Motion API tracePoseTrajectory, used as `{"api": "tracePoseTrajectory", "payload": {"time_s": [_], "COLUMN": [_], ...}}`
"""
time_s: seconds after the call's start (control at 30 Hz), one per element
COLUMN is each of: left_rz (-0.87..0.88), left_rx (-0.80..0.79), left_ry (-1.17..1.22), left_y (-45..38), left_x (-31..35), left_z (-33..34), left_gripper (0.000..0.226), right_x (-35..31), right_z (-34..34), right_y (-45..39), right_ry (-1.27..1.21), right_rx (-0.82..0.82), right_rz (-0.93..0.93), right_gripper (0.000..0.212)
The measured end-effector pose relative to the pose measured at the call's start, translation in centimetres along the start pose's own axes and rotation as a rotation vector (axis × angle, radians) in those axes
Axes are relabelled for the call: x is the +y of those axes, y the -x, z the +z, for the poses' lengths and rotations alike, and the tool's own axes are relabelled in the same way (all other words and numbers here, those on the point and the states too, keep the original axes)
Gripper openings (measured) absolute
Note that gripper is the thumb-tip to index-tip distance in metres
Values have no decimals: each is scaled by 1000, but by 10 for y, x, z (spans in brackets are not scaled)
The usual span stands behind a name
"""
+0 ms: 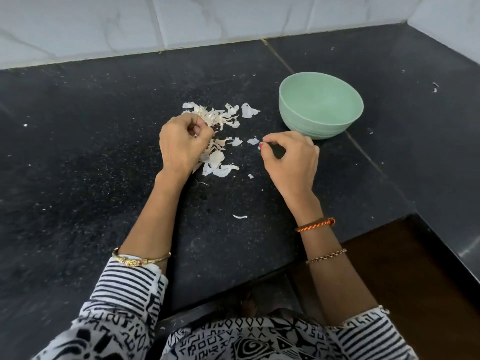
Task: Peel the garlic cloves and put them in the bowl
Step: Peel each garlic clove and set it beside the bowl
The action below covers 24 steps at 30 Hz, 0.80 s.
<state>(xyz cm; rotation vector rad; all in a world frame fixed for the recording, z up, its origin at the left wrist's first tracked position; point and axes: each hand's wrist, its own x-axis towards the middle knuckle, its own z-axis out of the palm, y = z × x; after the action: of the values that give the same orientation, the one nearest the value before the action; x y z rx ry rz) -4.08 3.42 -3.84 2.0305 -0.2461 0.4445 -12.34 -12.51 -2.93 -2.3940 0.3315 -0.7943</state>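
My left hand (181,145) is curled in a fist over the pile of white garlic peels (218,159), and it grips a piece of garlic whose papery skin (209,116) fans out above the knuckles. The clove itself is hidden inside the fingers. My right hand (289,161) hovers to the right of the pile, thumb and forefinger pinched on a tiny white scrap of peel at the fingertips. The mint-green bowl (311,127) stands just behind the right hand. The part of its inside that shows holds nothing.
The black speckled stone counter (104,152) is dotted with small peel flakes, one curl (240,216) lying near the front. White tiled walls (207,19) close the back and right. The counter steps down to a dark wooden surface (389,268) at lower right.
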Motion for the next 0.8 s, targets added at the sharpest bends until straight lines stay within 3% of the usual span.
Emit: {"api": "tracePoseTrajectory", "payload": {"time_s": [0.33,0.57,0.7,0.8], "left_rz": [-75,-82,-118,-101], "left_rx": [56,143,163,194], "left_ry": [-66,-71,14,45], "left_y": [-13,-16,-17,-16], "left_x": [-15,-22,-26,-26], "left_z": [-13,-16,-14,-13], "left_gripper": [20,28,33,23], "right_x": [-34,-19,-22,-28], "right_z": [48,58,63,74], "right_y": [-49,-55,-59,-61], "right_ry": [-157,100,101,-76], "right_rx": [-321,-593,-612,-559], "right_rz": [-124,-302,-309,-257], "right_gripper": [13,21,12,8]}}
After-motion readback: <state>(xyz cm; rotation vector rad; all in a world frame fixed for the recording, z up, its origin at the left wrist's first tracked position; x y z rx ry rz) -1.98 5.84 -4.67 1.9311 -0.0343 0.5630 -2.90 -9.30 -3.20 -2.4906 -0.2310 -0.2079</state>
